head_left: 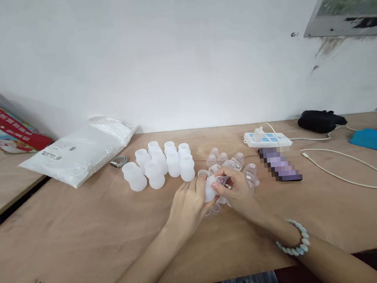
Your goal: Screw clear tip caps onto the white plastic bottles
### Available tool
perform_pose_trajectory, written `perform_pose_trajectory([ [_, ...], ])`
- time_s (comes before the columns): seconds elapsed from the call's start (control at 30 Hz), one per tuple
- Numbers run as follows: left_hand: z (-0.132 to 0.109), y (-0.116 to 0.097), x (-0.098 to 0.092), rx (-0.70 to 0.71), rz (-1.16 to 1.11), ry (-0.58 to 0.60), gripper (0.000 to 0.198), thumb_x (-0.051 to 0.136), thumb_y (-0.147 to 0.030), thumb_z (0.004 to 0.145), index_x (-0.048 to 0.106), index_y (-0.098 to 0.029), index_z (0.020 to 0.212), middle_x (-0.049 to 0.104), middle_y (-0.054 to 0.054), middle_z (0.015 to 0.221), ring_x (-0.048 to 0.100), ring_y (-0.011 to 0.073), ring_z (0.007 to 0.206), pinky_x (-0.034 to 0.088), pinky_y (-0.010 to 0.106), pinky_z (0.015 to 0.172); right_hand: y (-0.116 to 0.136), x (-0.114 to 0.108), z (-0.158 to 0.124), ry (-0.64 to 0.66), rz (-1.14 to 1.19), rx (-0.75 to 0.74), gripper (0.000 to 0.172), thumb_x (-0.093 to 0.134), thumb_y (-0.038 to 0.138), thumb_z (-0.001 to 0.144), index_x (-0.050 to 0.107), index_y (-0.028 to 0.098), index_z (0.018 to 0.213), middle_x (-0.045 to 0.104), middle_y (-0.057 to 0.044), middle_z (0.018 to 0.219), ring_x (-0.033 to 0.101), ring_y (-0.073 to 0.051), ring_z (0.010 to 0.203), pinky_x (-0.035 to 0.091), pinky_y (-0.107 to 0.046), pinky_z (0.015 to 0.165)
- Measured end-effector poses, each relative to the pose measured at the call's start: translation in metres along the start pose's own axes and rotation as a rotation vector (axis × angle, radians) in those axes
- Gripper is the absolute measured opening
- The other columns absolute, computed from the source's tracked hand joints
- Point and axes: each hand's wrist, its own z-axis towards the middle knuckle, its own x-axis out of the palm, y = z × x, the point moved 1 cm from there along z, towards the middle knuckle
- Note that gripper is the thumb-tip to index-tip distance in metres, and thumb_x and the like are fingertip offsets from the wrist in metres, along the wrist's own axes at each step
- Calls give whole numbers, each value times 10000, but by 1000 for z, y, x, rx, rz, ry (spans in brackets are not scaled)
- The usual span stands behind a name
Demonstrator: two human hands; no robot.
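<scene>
My left hand (189, 203) is wrapped around a small frosted white bottle (209, 191), tilted so its top faces my right hand. My right hand (241, 194) pinches a clear, soft-looking nipple-shaped piece (223, 180) close against that bottle; whether the two are joined I cannot tell. Behind and beneath both hands lies a loose cluster of similar clear nipple-shaped pieces (250, 171), partly hidden by my fingers. To the left of my hands, several frosted white bottles (155, 175) with narrowed waists stand upright in rows.
A wooden table (85, 238) runs back to the wall. On its left are a white plastic bag (86, 146), a coiled grey strap (118, 161) and a red box (9, 126). On the right lie a power strip (274, 140), a phone (280, 165), a white cable (353, 180) and a black case (320, 121).
</scene>
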Motion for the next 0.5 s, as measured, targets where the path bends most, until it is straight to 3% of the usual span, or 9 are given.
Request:
perform_pose_trajectory([
  [0.13,4,7,-2,-92,-90,-31,348,670,-395,866,530,-161,1081,722,86,900,699,284,780,507,333,622,-3,-11,8,163,80,-70,282,530,437,960,652,198,1050,641,-47,896,605,-206,800,488,-319,710],
  [0.2,6,12,-6,-175,-188,-18,377,663,-449,860,528,-173,1079,724,72,882,695,278,759,490,321,591,-4,-22,13,163,73,-61,321,421,413,1016,612,204,1167,644,-60,947,610,-214,850,491,-336,747],
  [0.27,7,15,-10,-242,-248,-24,388,648,-493,859,539,-179,1060,719,64,856,687,280,757,476,319,585,-5,-34,18,184,-16,-75,266,455,337,1000,593,207,1186,650,-58,950,603,-215,845,485,-342,748],
  [0.33,8,18,-14,-289,-278,-40,398,648,-512,851,553,-176,1044,712,63,845,680,285,766,464,318,586,-6,-43,21,358,-156,-114,207,564,229,913,615,212,1113,654,-52,969,589,-228,884,470,-364,797],
  [0.43,9,19,-16,-321,-300,-52,423,659,-516,840,562,-171,1066,707,63,851,676,287,777,456,316,595,-7,-48,20,694,-366,-145,294,647,99,758,626,210,1029,645,-40,1009,556,-258,981,418,-422,911],
  [0.5,9,18,-17,-321,-299,-50,430,661,-517,838,564,-174,1078,707,60,852,673,288,787,454,318,607,-8,-49,20,784,-461,-129,382,673,61,698,613,208,1045,634,-33,1022,542,-268,1005,395,-443,942],
])
